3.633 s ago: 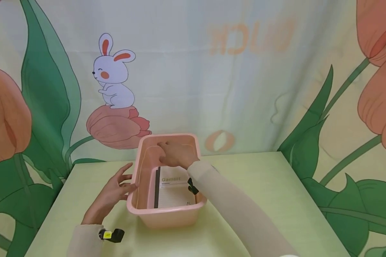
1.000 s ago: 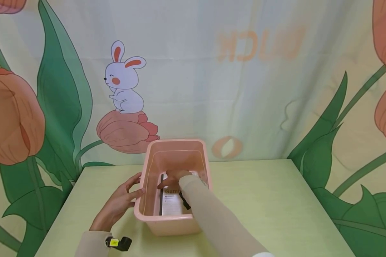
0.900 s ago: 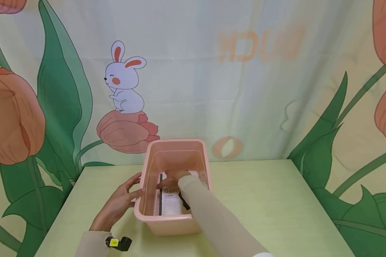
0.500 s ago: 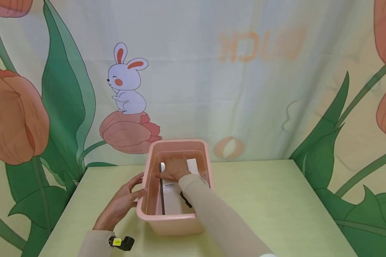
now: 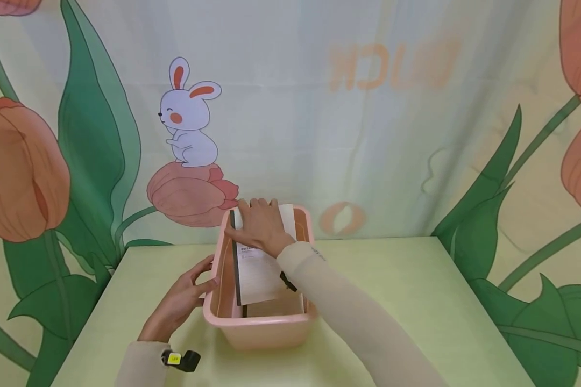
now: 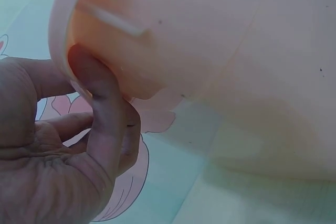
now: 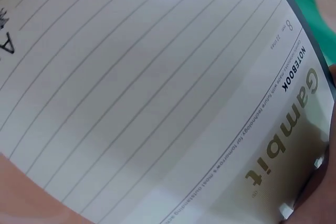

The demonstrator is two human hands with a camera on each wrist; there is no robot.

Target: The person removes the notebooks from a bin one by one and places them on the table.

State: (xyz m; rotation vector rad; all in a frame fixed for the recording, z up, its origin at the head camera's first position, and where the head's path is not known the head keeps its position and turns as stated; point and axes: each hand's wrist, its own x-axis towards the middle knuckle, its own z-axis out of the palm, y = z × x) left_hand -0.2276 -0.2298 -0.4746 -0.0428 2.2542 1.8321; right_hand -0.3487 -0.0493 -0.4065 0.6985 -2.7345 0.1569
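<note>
My right hand (image 5: 260, 224) grips the far part of a white notebook (image 5: 259, 274) with a dark spine, tilted with its far end at the basket's back rim. Beneath it, another notebook (image 5: 276, 308) lies in the pink basket (image 5: 259, 322). The left hand (image 5: 181, 298) holds the basket's left rim; in the left wrist view that hand (image 6: 100, 103) has its thumb over the rim and fingers outside. In the right wrist view the lined notebook (image 7: 142, 93) reads "Gambit NOTEBOOK", with part of the right hand (image 7: 320, 192) at its edge.
The basket stands on a pale green table (image 5: 392, 301), towards its left. Behind the table hangs a curtain (image 5: 281, 118) printed with a rabbit and tulips. Black wrist devices sit at both cuffs.
The right hand has risen from inside the basket, and one notebook has come up with it, uncovering another below. The left hand has stayed at the left rim.
</note>
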